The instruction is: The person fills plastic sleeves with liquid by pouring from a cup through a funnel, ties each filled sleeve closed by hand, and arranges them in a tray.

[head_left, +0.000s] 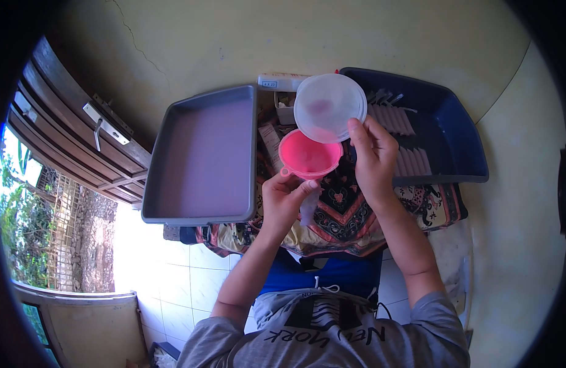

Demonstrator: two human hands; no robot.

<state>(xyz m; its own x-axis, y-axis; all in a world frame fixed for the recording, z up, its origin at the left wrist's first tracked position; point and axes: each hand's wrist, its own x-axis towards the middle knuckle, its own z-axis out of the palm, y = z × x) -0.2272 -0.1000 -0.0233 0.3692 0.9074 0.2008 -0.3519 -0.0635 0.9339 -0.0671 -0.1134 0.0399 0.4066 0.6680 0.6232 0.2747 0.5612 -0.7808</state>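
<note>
My left hand [281, 207] is closed around the neck of a pink funnel [308, 153], its wide mouth facing up. Below the funnel hangs a thin clear plastic bag [308, 210], partly hidden by my fingers. My right hand [376, 153] grips the rim of a round translucent plastic container [329, 107]. The container is held just above and behind the funnel, apparently tilted, with a pinkish patch showing on it. Whether liquid is flowing from it cannot be made out.
On the left stands a grey tub [200, 219] of lilac liquid. The dark blue tub [457, 141] on the right holds several slim filled lilac bags [390, 119]. A patterned cloth [338, 214] covers the surface between them. A wooden door [80, 122] stands at the left.
</note>
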